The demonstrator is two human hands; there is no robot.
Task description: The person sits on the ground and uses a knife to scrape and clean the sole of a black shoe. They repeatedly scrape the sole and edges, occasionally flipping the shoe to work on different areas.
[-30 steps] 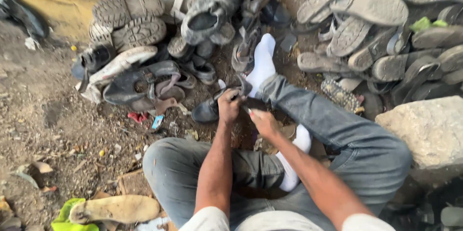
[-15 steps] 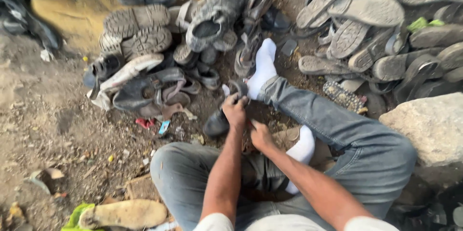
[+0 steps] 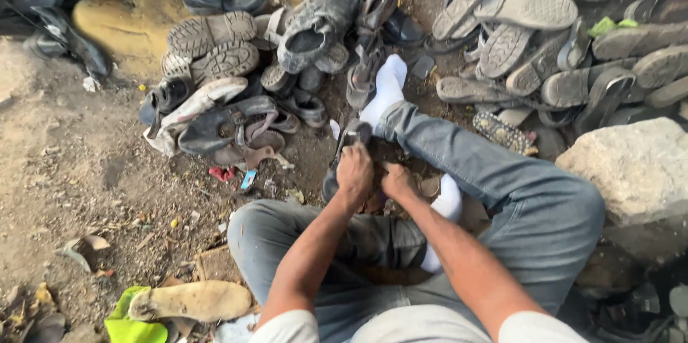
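Note:
I sit on dirt ground in grey jeans and white socks. My left hand (image 3: 355, 173) grips a dark worn sandal (image 3: 342, 151) that stands tilted on the ground between my legs, its strap end up. My right hand (image 3: 396, 182) rests just to the right of it, fingers curled low against the sandal's lower part; whether it grips anything is hidden. My stretched right leg (image 3: 459, 160) passes behind both hands, its white sock (image 3: 385, 92) pointing at the shoe pile.
A heap of old shoes and sandals (image 3: 287, 49) lies ahead, loose soles (image 3: 530, 20) at the upper right. A large pale rock (image 3: 638, 171) stands at the right. A tan sole (image 3: 190, 301) on green cloth (image 3: 125, 325) lies at my lower left.
My view has shifted so the shoe pile sits lower in frame. Both hands stay at the dark sandal between my legs, with the right hand drawn slightly closer to the left.

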